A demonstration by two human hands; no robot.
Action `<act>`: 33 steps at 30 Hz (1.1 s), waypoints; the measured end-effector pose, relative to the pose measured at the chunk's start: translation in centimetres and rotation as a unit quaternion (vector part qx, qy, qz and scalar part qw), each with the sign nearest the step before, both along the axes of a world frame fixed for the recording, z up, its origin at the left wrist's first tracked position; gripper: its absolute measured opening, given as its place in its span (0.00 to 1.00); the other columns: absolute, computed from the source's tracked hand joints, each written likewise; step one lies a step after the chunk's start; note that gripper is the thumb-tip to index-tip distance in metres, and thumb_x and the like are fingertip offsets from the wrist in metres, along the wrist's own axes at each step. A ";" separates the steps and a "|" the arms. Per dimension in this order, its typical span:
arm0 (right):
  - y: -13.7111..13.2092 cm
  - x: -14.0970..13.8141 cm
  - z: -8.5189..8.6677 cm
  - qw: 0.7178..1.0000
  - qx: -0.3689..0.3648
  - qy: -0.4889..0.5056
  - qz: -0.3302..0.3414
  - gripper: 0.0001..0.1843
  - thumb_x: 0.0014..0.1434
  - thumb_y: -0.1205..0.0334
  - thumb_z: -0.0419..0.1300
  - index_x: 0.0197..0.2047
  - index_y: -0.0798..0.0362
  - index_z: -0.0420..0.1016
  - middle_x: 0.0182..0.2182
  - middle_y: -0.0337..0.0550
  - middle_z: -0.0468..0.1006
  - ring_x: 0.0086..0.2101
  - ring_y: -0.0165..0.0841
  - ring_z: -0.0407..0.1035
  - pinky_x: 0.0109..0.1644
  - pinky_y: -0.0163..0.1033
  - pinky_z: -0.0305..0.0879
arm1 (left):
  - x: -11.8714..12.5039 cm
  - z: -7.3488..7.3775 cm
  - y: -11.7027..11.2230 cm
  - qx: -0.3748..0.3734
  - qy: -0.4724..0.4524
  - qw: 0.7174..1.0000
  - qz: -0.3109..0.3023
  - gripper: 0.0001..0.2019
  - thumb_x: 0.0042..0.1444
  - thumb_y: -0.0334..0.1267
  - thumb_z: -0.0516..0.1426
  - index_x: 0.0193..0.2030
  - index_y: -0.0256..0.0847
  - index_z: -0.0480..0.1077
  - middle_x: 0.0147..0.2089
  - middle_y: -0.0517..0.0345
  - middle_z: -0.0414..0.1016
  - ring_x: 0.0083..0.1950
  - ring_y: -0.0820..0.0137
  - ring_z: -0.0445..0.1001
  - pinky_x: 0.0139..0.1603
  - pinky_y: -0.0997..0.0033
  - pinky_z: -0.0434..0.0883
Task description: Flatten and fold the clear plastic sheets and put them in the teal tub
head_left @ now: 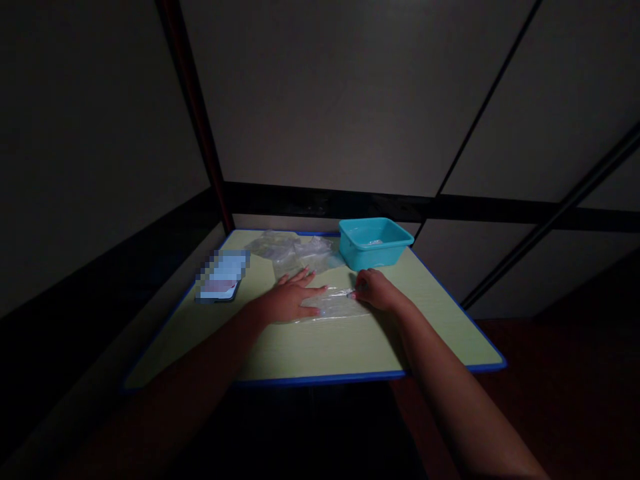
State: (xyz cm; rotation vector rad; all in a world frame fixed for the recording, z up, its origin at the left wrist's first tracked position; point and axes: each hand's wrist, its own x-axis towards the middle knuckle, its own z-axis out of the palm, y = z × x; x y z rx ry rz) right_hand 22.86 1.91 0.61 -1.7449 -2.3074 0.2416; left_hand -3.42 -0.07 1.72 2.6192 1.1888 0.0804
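A clear plastic bag (334, 305) lies flat on the pale green table (320, 347). My left hand (290, 299) rests on the bag's left part with fingers spread flat. My right hand (376, 289) sits at the bag's right end, fingers curled and pinched on its edge. What the bag holds is too small to make out.
A turquoise plastic tub (375, 243) stands behind my right hand. A heap of clear plastic bags (295, 252) lies at the back centre. A blurred phone-like object (223, 276) sits at the left. The table has a blue rim (320, 380); dark wall panels surround it.
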 end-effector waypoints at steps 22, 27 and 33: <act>0.3 1.2 0.2 0.998 0.007 -0.021 -0.061 0.16 0.55 0.51 0.61 0.40 0.55 0.72 0.38 0.51 0.73 0.37 0.36 0.66 0.37 0.35 0.57 | 1.1 0.2 -1.3 0.025 0.044 0.999 -0.005 0.38 0.58 0.60 0.46 0.69 0.41 0.40 0.71 0.47 0.29 0.71 0.59 0.31 0.64 0.46 0.39; -0.6 0.8 1.1 0.992 -0.032 -0.079 -0.088 0.23 0.53 0.44 0.60 0.42 0.54 0.71 0.43 0.53 0.70 0.44 0.42 0.63 0.41 0.38 0.57 | 1.4 -0.7 -1.2 0.030 0.058 0.998 -0.024 0.33 0.63 0.55 0.40 0.69 0.41 0.37 0.71 0.51 0.32 0.71 0.65 0.35 0.66 0.52 0.39; -1.2 0.4 2.1 0.991 -0.077 -0.101 -0.038 0.25 0.50 0.40 0.59 0.43 0.51 0.74 0.44 0.53 0.70 0.45 0.45 0.62 0.41 0.40 0.58 | 1.4 -0.8 -1.0 0.005 0.080 0.997 -0.016 0.33 0.63 0.55 0.39 0.69 0.41 0.35 0.71 0.52 0.30 0.71 0.65 0.35 0.66 0.51 0.40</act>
